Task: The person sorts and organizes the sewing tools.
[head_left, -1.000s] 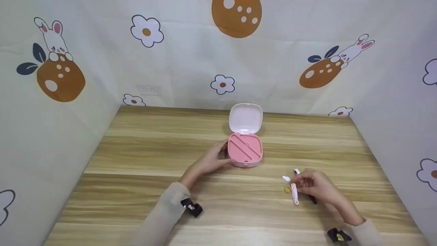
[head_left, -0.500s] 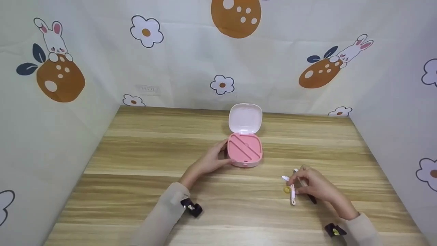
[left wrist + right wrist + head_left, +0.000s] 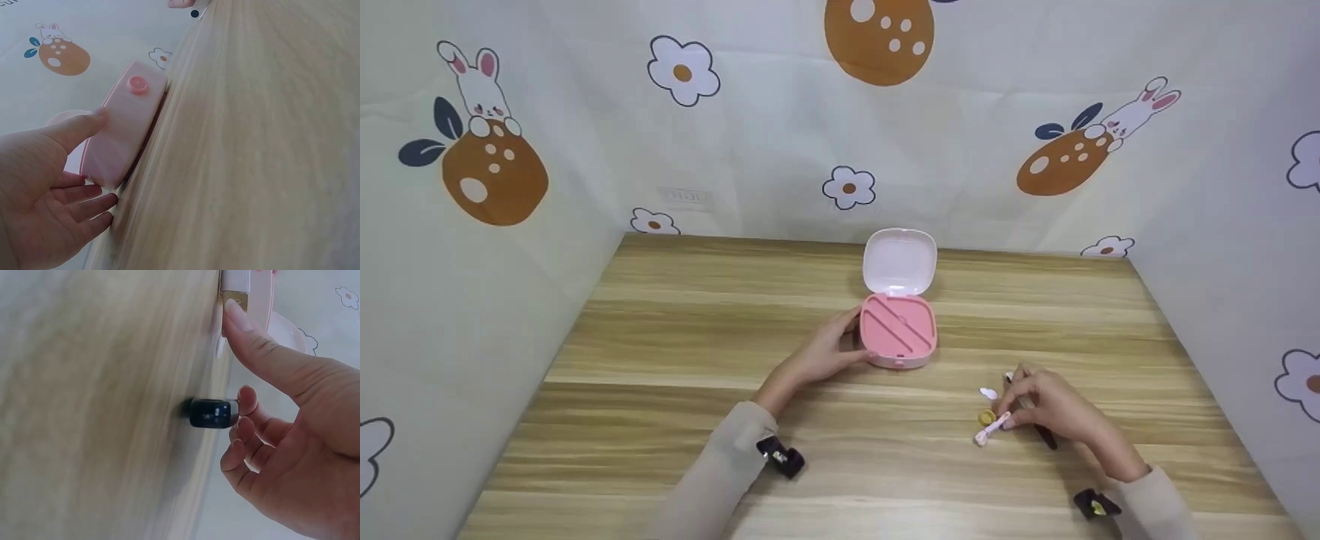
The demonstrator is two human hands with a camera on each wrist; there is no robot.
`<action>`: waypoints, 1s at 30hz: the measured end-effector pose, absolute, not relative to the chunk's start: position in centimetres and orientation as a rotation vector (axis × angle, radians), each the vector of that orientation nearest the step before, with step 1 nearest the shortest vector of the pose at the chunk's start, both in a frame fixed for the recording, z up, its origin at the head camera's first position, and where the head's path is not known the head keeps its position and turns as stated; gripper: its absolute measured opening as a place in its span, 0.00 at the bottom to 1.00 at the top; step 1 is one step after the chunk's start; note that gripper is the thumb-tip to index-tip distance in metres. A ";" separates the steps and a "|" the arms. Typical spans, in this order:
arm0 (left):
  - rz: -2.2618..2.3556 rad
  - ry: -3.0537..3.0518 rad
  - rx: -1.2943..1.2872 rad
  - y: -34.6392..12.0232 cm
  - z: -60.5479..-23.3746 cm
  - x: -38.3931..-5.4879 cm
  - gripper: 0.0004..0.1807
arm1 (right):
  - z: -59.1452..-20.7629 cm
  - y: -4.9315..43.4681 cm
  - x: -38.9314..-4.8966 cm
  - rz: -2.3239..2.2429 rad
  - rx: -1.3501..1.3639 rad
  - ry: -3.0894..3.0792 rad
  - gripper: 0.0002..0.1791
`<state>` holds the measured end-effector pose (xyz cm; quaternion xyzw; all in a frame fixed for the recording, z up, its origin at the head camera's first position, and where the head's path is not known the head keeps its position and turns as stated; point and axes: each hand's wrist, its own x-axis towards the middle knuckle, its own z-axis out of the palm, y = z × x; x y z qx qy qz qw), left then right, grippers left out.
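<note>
My left hand (image 3: 829,350) holds the near left corner of a pink square case (image 3: 898,326), its thumb on the front wall beside a round button (image 3: 138,85). The case stands with its white lid (image 3: 900,261) swung up, showing an inner tray with two diagonal grooves. To the right, my right hand (image 3: 1054,405) pinches the end of a slim white-and-pink piece (image 3: 991,430) with a gold end. A small gold disc (image 3: 986,416) and a white cloud-shaped piece (image 3: 988,393) lie left of the fingers. Partly under the hand is a dark pen-like stick (image 3: 1045,436).
Everything stands on a wood-grain table (image 3: 675,315). Patterned cloth walls (image 3: 765,120) rise along its back and both sides, with the case's lid close to the back one. Black camera mounts (image 3: 784,457) sit on both wrists.
The white-and-pink piece has swung from nearly upright in view to slanting down-left, while the right hand shifted slightly left. The left hand and case stay put.
</note>
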<state>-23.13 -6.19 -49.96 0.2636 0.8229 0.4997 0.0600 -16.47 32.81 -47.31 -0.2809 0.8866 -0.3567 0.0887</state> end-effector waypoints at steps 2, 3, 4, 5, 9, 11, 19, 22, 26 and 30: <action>1.533 2.477 0.805 -6.2 -50.0 -23.2 0.46 | -47.3 32.9 -16.4 -1.073 -0.859 2.635 0.07; 1.540 2.472 0.810 -6.2 -50.1 -23.2 0.46 | -47.3 33.0 -16.4 -1.078 -0.868 2.634 0.06; 1.545 2.469 0.810 -6.2 -50.1 -23.2 0.45 | -47.2 33.1 -16.4 -1.086 -0.863 2.626 0.06; 1.550 2.466 0.809 -6.2 -50.1 -23.2 0.45 | -47.2 33.2 -16.4 -1.091 -0.860 2.622 0.06; 1.553 2.457 0.793 -6.2 -50.1 -23.2 0.46 | -46.8 33.4 -16.4 -1.090 -0.811 2.608 0.05; 1.547 2.456 0.785 -6.2 -50.1 -23.1 0.46 | -46.6 33.4 -16.3 -1.080 -0.790 2.608 0.05; 1.503 2.494 0.788 -6.3 -50.0 -23.1 0.46 | -46.0 33.3 -16.4 -1.151 -0.765 2.558 0.04; 1.518 2.481 0.792 -6.3 -50.0 -23.1 0.45 | -45.9 33.0 -16.6 -1.193 -0.806 2.548 0.04; 1.528 2.469 0.796 -6.3 -50.0 -23.1 0.45 | -45.5 32.5 -17.1 -1.177 -0.815 2.566 0.04; 1.520 2.478 0.790 -6.3 -50.0 -23.2 0.45 | -45.1 32.1 -17.5 -1.136 -0.780 2.599 0.04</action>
